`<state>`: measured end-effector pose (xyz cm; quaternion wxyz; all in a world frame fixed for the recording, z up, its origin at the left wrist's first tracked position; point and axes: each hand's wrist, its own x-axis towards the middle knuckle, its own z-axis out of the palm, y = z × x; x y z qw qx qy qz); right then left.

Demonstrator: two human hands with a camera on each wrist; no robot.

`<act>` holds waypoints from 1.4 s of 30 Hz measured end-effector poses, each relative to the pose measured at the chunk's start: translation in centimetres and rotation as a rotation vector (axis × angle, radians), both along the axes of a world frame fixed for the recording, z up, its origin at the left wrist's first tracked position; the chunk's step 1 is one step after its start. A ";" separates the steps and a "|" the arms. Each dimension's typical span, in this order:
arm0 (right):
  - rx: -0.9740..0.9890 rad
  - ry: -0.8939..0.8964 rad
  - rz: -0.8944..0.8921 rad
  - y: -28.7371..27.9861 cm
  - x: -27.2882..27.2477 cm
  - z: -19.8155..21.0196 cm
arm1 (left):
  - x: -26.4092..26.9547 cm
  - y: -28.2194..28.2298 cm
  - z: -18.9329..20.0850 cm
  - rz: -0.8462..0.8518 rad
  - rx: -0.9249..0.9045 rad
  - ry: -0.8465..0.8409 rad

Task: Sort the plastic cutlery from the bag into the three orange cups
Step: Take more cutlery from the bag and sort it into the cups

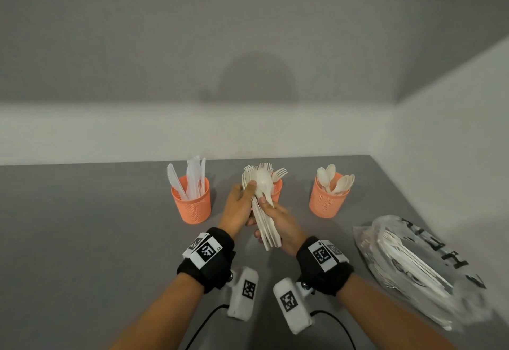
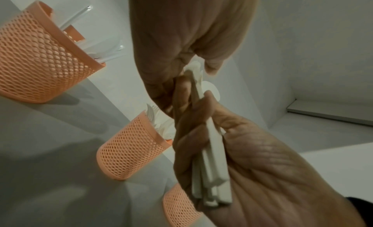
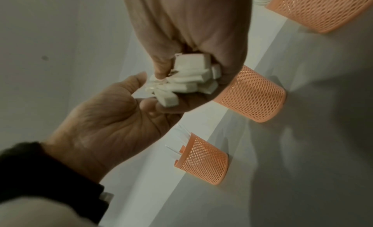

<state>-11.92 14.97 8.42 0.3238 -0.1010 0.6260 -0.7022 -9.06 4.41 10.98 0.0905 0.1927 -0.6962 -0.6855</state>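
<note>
A bundle of white plastic cutlery (image 1: pixel 265 220) stands upright between both hands, in front of the middle cup. My left hand (image 1: pixel 248 194) grips its upper part, thumb on a spoon bowl. My right hand (image 1: pixel 275 221) is curled round the handles (image 2: pixel 214 158), whose ends (image 3: pixel 187 77) show in the right wrist view. Three orange mesh cups stand in a row: the left cup (image 1: pixel 191 203) holds knives, the middle cup (image 1: pixel 277 191) forks, half hidden by the bundle, and the right cup (image 1: pixel 329 201) spoons. The clear bag (image 1: pixel 413 264) lies at right with more cutlery inside.
The grey table (image 1: pixel 96 225) ends at a white wall behind the cups and another wall on the right, close to the bag. Black cables trail from the wrist cameras near the table's front edge.
</note>
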 end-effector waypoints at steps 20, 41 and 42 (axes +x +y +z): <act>0.109 0.080 0.156 1.8 -1.0 1.0 | -0.3 0.6 0.9 -0.128 0.036 0.119; 0.485 0.232 -0.095 15.8 -1.8 2.4 | -5.4 6.7 -1.3 -0.256 0.370 -0.116; 0.489 0.267 -0.183 17.3 -2.0 2.5 | -6.2 6.7 -1.3 -0.199 0.400 -0.116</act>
